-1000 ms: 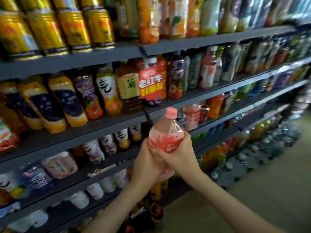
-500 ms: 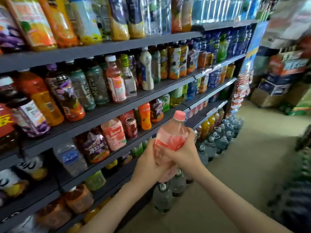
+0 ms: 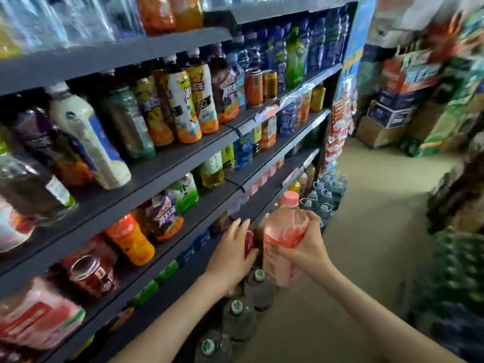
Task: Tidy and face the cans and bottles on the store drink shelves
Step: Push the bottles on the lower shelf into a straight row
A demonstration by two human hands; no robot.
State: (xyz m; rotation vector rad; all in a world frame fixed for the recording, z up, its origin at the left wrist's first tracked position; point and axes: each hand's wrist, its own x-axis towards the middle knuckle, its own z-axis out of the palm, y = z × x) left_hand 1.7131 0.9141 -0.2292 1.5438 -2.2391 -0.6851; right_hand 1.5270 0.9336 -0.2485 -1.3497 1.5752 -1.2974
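Note:
My right hand (image 3: 306, 247) grips a pink drink bottle (image 3: 281, 231) with a pink cap, upright in front of the lower shelves. My left hand (image 3: 230, 250) is off the bottle. Its fingers are straight and lie against a small red can (image 3: 248, 242) at the edge of a low shelf. Whether the thumb wraps the can is unclear. Dark grey shelves (image 3: 183, 158) run along the left, packed with juice, tea and water bottles and a few cans (image 3: 254, 87).
Large water bottles (image 3: 238, 315) stand on the floor under the shelves, right below my hands. Stacked cardboard boxes (image 3: 392, 100) fill the far end of the aisle. Blurred drink packs (image 3: 458, 284) line the right side. The beige floor (image 3: 366, 231) runs between.
My view has moved right along the shelves. My left hand has let go of the pink bottle and reached to the red can; my right hand keeps the bottle.

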